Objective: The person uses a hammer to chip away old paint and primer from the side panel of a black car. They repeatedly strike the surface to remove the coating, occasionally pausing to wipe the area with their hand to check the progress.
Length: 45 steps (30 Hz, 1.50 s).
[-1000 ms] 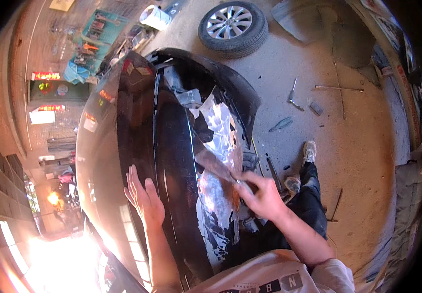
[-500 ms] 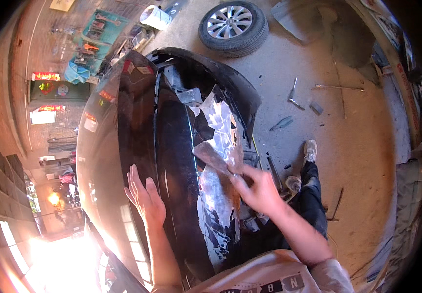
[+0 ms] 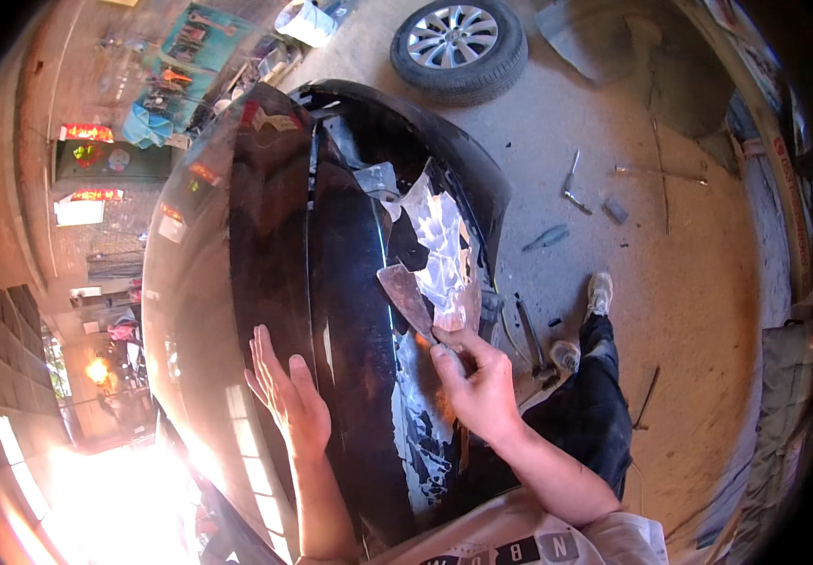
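The right hand (image 3: 477,381), fingers wrapped around the scraper (image 3: 406,298), angled it toward eleven o'clock, presumably to suit the ragged layer (image 3: 442,247), while the left hand (image 3: 295,403) (open, gripping nothing) spread at nine o'clock over the hood (image 3: 273,226), perhaps for balance.

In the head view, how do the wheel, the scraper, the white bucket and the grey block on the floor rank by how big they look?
1. Wheel
2. Scraper and white bucket: too alike to rank
3. Grey block
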Tool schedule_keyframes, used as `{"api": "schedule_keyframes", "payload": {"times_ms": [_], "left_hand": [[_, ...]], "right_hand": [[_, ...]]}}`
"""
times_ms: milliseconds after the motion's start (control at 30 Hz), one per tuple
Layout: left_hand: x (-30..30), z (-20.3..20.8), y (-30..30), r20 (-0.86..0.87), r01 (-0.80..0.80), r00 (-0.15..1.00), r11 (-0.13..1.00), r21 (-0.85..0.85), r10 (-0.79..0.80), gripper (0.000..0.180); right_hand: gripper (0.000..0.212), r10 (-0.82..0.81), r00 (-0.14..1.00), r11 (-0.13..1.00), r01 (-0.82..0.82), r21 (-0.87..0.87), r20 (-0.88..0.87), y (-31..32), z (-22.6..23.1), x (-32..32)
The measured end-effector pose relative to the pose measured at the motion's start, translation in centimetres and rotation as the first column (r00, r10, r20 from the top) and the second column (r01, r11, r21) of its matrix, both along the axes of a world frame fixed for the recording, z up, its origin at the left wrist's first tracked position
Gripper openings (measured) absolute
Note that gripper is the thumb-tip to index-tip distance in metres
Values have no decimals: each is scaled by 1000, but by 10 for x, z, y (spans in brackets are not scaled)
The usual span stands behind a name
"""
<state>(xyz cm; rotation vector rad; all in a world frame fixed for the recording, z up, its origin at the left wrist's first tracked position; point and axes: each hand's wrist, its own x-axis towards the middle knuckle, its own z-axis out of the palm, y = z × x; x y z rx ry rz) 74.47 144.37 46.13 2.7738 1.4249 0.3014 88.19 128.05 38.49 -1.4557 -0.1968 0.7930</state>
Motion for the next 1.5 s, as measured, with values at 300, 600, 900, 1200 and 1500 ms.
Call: {"api": "schedule_keyframes", "payload": {"times_ms": [300,600,900,1200,1500], "left_hand": [[-10,-1,-1,-28,14,1000,1000,14,-13,54],[-6,4,-4,-38,11,999,1000,7,-10,54],[10,17,-3,-89,-30,996,998,-49,26,59],[11,10,1,-95,-11,995,999,-34,8,57],[10,6,2,-86,-8,996,1000,-16,6,56]], "right_hand": [[27,-81,987,997,79,18,141,15,5,-4],[30,-125,961,992,117,45,246,41,-2,-6],[33,-124,974,992,120,31,189,56,8,116],[33,175,976,984,-171,-41,133,-10,8,42],[36,187,954,974,-148,-173,234,-49,-32,30]]}}
